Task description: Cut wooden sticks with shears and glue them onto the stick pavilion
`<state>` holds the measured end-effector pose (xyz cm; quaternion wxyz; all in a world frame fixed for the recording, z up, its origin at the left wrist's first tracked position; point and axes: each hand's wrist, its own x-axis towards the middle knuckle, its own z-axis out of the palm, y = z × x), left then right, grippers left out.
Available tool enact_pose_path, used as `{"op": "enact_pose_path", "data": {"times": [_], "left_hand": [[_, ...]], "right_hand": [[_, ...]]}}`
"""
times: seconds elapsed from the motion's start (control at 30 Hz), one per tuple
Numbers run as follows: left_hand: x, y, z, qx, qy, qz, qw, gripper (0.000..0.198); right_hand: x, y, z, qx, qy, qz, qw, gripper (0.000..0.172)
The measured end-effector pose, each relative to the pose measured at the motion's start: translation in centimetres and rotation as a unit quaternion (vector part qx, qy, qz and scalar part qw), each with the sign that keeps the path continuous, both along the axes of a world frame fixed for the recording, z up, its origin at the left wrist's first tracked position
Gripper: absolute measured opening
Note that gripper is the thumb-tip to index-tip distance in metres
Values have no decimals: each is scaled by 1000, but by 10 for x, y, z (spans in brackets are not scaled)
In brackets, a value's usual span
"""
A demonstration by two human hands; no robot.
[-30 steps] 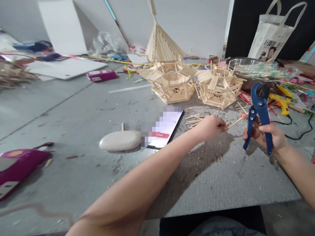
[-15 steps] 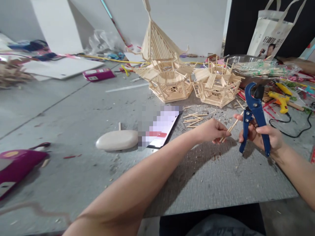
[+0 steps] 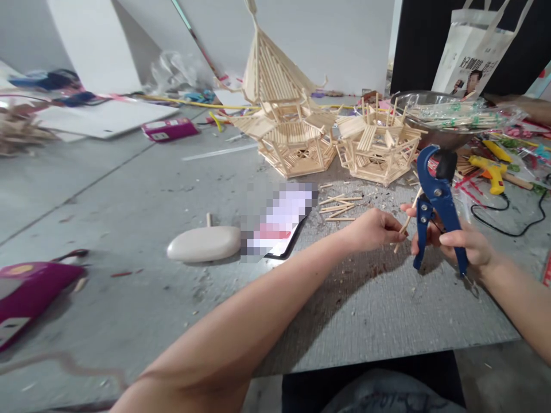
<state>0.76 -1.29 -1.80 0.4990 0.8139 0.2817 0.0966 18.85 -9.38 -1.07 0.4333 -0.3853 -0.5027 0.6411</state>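
My left hand (image 3: 379,229) pinches thin wooden sticks (image 3: 408,221) between thumb and fingers; how many cannot be made out. Blue pipe cutters (image 3: 442,198) stand upright in my right hand (image 3: 467,244), which is wrapped round the handles. The handles are spread apart and the curved jaw points up. A finger of my right hand reaches toward the sticks' upper part. To the left of my hands lies a small pile of short cut sticks (image 3: 340,206). Behind it stand a stick-built pagoda model (image 3: 297,137) with a pointed roof and a lower, roofless stick model (image 3: 379,149).
A phone (image 3: 282,221) and a pale oval case (image 3: 204,244) lie left of my forearm. At the right are a yellow glue gun (image 3: 491,172), its black cord, and a metal bowl (image 3: 407,103) with bagged sticks. Purple packages (image 3: 38,292) sit at the left.
My right hand and the pipe cutters have shifted slightly left, closer to my left hand. The sticks are now tilted more steeply. The pile and models stay put.
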Motion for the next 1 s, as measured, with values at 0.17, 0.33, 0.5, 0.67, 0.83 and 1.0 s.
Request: {"op": "enact_pose_path", "data": {"times": [0.17,0.33,0.5,0.67,0.83,1.0], "left_hand": [[2,-3,0,-102,-38,8,994,14],[3,-6,1,-117,-28,13,993,14],[4,-8,-3,-132,-26,6,991,14],[5,-10,-3,-112,-19,2,993,16],[4,-4,-4,-132,-30,64,989,14],[1,7,-2,-188,-109,175,960,5]], "right_hand": [[3,-2,-1,31,-30,35,998,46],[4,-3,-2,31,-52,47,997,48],[3,-3,-2,45,-40,68,996,48],[4,-2,-4,50,-38,58,996,48],[4,-2,-2,57,-23,2,998,42],[5,3,-2,75,-2,-74,994,36]]}}
